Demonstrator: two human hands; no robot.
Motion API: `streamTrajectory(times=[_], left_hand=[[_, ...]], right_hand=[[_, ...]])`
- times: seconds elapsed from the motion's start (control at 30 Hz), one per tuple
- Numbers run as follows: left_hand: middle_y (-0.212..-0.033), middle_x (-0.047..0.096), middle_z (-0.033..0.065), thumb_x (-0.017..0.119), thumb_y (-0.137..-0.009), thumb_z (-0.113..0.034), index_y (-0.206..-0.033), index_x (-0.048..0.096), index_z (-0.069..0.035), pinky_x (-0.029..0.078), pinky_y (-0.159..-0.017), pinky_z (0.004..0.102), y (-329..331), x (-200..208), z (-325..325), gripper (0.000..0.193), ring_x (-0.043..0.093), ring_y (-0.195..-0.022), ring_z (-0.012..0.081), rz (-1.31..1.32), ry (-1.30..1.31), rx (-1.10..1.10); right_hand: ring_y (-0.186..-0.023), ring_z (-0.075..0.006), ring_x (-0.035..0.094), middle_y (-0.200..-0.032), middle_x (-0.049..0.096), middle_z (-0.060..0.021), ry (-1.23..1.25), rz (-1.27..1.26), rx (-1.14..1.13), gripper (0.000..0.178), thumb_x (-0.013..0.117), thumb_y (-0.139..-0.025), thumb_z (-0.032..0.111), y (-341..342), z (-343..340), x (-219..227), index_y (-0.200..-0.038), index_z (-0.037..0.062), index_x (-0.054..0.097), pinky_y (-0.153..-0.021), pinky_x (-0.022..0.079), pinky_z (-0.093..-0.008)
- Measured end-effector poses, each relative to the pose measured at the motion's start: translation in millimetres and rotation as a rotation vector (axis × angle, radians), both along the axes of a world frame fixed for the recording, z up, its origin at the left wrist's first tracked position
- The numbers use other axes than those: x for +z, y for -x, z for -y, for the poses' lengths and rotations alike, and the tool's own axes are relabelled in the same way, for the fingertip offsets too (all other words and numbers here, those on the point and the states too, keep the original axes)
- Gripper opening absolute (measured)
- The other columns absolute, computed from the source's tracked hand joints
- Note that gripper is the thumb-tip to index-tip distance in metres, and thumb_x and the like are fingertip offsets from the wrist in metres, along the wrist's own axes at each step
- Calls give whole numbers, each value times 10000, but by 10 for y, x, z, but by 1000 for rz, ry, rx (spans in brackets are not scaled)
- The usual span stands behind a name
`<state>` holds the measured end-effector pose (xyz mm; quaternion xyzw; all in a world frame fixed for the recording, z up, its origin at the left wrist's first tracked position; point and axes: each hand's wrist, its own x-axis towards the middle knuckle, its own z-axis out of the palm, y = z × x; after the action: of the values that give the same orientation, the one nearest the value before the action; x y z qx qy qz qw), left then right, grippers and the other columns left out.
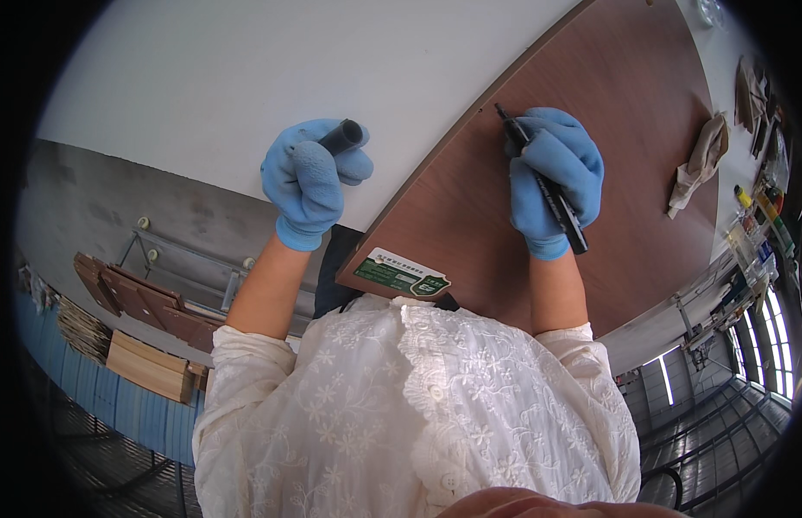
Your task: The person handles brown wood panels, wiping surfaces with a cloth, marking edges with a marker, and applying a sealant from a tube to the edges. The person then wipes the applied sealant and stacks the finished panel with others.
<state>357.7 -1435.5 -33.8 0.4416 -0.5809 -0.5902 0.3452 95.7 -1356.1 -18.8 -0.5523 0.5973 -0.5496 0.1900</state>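
a worker's left hand (pixel 310 186) grips a black cap (pixel 339 138) over the white desk (pixel 246 69), while the right hand (pixel 558 173), the one above the brown board (pixel 453 207), holds a black marker (pixel 558 203) slanting forward and left toward the board's long edge.

The black marker (pixel 554 190) is uncapped, held aslant over the brown wood-grain board (pixel 630 121), tip toward the board's long edge. Its black cap (pixel 337 137) is apart, off left, hollow end facing rightward.
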Motion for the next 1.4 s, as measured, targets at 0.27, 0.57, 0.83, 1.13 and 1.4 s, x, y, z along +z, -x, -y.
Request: streamTrajectory(times=[0.27, 0.57, 0.83, 1.13, 1.4], left_hand=[[-757, 742, 75, 487, -1109, -454, -1087, 671, 39, 560, -556, 231, -23, -22, 2, 527, 659, -575, 84, 4, -21, -12], [-721, 725, 60, 496, -1108, -446, -1050, 684, 38, 552, -546, 236, 1, -18, -2, 523, 652, -569, 87, -12, -34, 5], [-702, 706, 51, 530, -1112, -347, -1040, 685, 35, 530, -553, 240, 113, 78, 48, 419, 624, -580, 80, -37, -154, 37], [-802, 738, 61, 583, -1089, -260, -1143, 706, 35, 553, -643, 223, 265, 467, 86, 324, 677, -698, 83, -62, -325, -130], [-833, 746, 64, 652, -1057, -266, -1176, 711, 12, 565, -673, 237, 562, 816, -91, 308, 695, -734, 102, -117, -427, -257]], right_hand=[[-897, -339, 711, -978, 732, -165, -60, -50, 106, 333, 672, -717, -123, 30, -34, 31, -1000, 52, 669, -852, 587, -462], [-883, -338, 710, -966, 734, -165, -76, -132, 114, 310, 683, -734, -97, 44, -48, -7, -1013, 39, 685, -832, 587, -444], [-785, -238, 710, -894, 722, -158, -103, 495, -31, 199, 704, -877, 0, -80, -28, 100, -1072, -4, 665, -716, 585, -372], [-858, -240, 763, -1024, 752, -223, -294, 1020, -79, 300, 656, -931, -42, -446, 1, 790, -1228, -78, 625, -748, 650, -351], [-707, -138, 709, -879, 749, -104, -572, 1120, -154, 273, 752, -893, 30, -254, -203, 932, -1152, -45, 704, -620, 568, -260]])
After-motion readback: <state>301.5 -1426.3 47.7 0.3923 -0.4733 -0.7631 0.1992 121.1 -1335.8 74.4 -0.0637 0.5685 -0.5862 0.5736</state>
